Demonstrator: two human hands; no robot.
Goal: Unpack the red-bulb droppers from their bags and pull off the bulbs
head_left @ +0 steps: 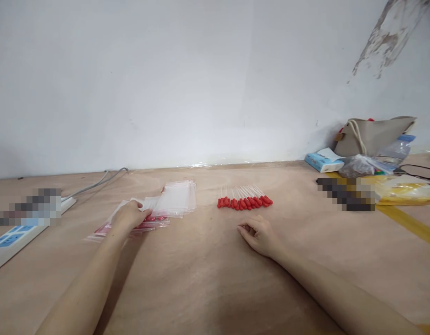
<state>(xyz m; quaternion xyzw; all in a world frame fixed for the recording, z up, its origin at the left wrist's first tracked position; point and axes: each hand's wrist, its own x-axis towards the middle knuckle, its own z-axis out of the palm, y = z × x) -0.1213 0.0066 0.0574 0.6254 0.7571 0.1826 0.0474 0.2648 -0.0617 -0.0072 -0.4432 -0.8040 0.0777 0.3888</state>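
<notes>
On the left side of the table, my left hand (128, 216) rests over several zip-lock bags with red-ended droppers inside (150, 224). Its thumb and index finger are apart, and the other fingertips are hidden. Clear zip-lock bags (176, 197) lie in an overlapping stack just right of that hand. A row of droppers (244, 203) with red rubber bulbs and thin clear tubes lies near the middle, bulbs toward me. Below the row, my right hand (258, 235) rests on the table with its fingers curled in, and nothing shows in them.
At the left is a white power strip (26, 232) with a grey cable. A blue tissue pack (322, 161), a grey bag (375, 135), a plastic bottle (401, 149) and yellow packaging (403, 190) sit at the right. A white wall (215, 83) stands behind.
</notes>
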